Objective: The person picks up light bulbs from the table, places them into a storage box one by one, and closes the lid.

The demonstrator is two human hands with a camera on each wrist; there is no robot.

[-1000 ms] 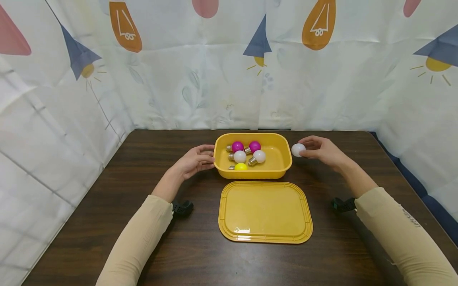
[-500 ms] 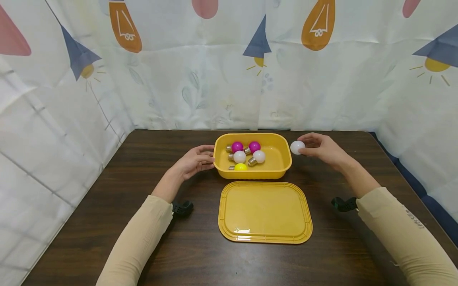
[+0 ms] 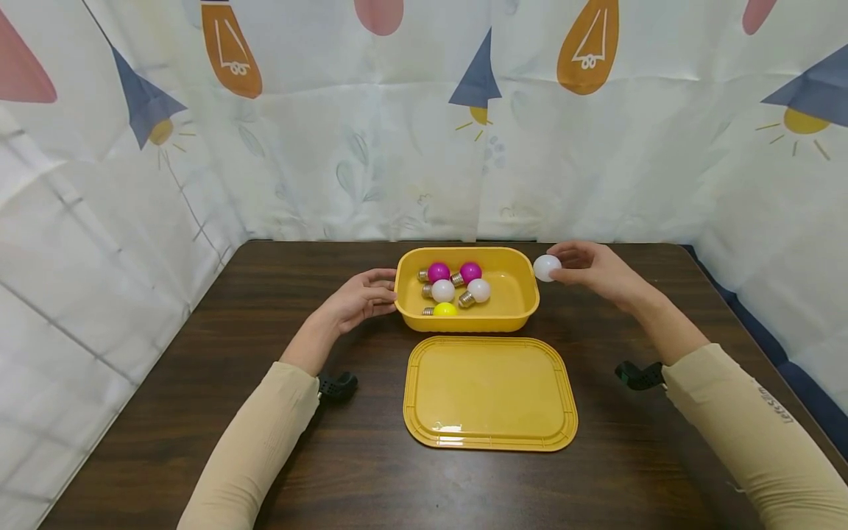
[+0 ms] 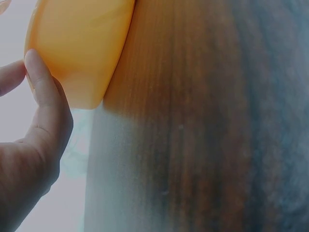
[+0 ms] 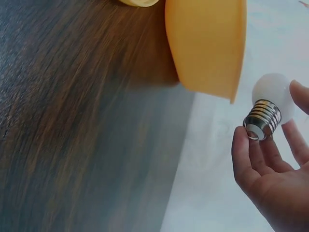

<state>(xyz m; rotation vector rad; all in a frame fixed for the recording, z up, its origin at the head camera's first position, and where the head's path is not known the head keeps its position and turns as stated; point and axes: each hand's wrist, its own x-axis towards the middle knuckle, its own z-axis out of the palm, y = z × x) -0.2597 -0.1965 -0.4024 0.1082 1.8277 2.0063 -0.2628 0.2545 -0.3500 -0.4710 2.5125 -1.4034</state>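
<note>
My right hand (image 3: pixel 599 276) pinches a white light bulb (image 3: pixel 547 268) beside the right end of a yellow plastic bin (image 3: pixel 503 324). In the right wrist view, the bulb's metal screw base (image 5: pixel 262 119) tilts toward the camera, with fingertips touching it. Relaxed fingers of my left hand (image 3: pixel 361 300) touch the bin's left end; in the left wrist view, one finger (image 4: pixel 41 77) lies against its outer wall. Inside the bin lie two magenta bulbs (image 3: pixel 471 273), two white bulbs (image 3: pixel 479 291) and one yellow bulb (image 3: pixel 445 310), partly hidden by the front wall.
A flat yellow lid (image 3: pixel 490 394) lies on the dark wooden table (image 3: pixel 318 464), just in front of the bin. Patterned white curtains (image 3: pixel 411 162) hang behind the table and at both sides. A black strap piece sticks out from each wrist.
My right hand has moved slightly left and away from me with the white bulb, closer to the bin's right rim. My left hand keeps its place.
</note>
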